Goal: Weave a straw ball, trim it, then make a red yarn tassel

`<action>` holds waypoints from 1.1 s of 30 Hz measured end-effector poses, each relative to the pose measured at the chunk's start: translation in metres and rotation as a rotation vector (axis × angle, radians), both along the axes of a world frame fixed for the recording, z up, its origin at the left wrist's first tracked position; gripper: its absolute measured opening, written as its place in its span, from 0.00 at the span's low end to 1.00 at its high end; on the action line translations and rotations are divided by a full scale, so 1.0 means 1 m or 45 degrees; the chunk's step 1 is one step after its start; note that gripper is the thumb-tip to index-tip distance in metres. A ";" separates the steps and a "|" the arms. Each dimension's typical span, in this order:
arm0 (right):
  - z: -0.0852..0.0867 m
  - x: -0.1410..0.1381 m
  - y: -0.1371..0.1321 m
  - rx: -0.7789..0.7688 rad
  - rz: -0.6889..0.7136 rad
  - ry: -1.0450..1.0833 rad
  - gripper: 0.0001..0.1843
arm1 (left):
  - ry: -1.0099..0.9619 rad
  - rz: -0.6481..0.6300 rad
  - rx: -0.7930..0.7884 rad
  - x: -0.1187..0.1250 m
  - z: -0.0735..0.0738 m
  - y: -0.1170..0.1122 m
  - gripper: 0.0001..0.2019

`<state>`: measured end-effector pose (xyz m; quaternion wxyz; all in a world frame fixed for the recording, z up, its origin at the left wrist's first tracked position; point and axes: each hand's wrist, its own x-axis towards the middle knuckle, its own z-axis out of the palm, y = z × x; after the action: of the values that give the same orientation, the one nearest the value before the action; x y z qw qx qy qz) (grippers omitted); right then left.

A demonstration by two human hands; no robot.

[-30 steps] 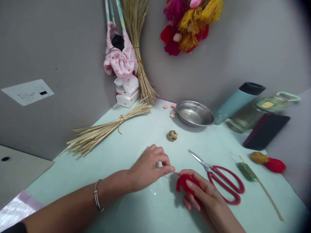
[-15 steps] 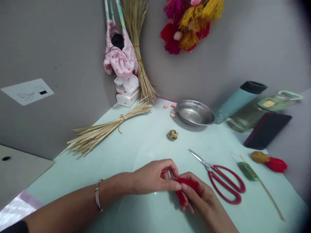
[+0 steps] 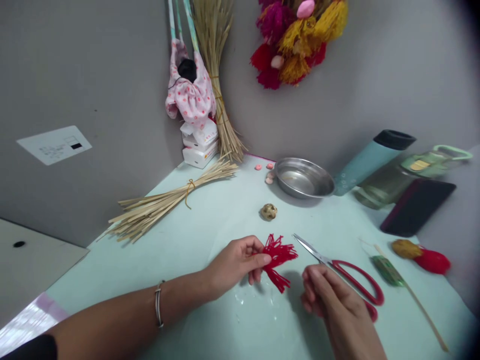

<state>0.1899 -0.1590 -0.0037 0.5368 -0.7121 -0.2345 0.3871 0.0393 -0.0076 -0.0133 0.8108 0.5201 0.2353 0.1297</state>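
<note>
My left hand (image 3: pixel 236 262) pinches a small bundle of red yarn (image 3: pixel 278 258) at its middle, and loose strands fan out above and below the pinch. My right hand (image 3: pixel 330 300) hovers just right of the yarn with its fingers loosely curled and nothing in them. It partly covers the handles of the red-handled scissors (image 3: pixel 343 272), which lie on the pale green table (image 3: pixel 210 215) with the blades pointing at the yarn.
A small tan woven ball (image 3: pixel 268 211) lies behind the yarn. A steel bowl (image 3: pixel 303 178), pink beads (image 3: pixel 262 167), a teal flask (image 3: pixel 371 160), a green bottle (image 3: pixel 408 172) and a dark phone (image 3: pixel 418 207) line the back. Straw bundle (image 3: pixel 168 200) left; yellow and red tassels (image 3: pixel 420 255) right.
The red yarn passed from my right hand to my left, which now holds it up with strands spread. My right hand let go and drew back over the scissors' handles.
</note>
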 end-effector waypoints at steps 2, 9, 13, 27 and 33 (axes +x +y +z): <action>0.001 -0.004 0.001 -0.043 0.139 -0.082 0.22 | -0.035 0.039 -0.049 0.000 0.000 -0.002 0.15; 0.009 -0.029 0.009 0.011 0.272 -0.081 0.15 | -0.094 0.050 -0.100 0.003 -0.003 -0.012 0.18; 0.009 -0.022 0.008 0.005 0.328 -0.124 0.14 | -0.143 -0.098 -0.137 0.004 -0.006 -0.016 0.20; -0.004 -0.010 0.003 -0.062 0.280 0.134 0.21 | -0.031 -0.201 -0.102 -0.001 0.002 -0.007 0.18; -0.004 -0.007 0.002 -0.065 0.294 0.124 0.20 | -0.017 -0.181 -0.105 0.000 0.004 -0.002 0.17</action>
<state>0.1828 -0.1574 -0.0079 0.4810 -0.6741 -0.2788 0.4863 0.0391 -0.0101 -0.0093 0.8401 0.5009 0.1976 0.0655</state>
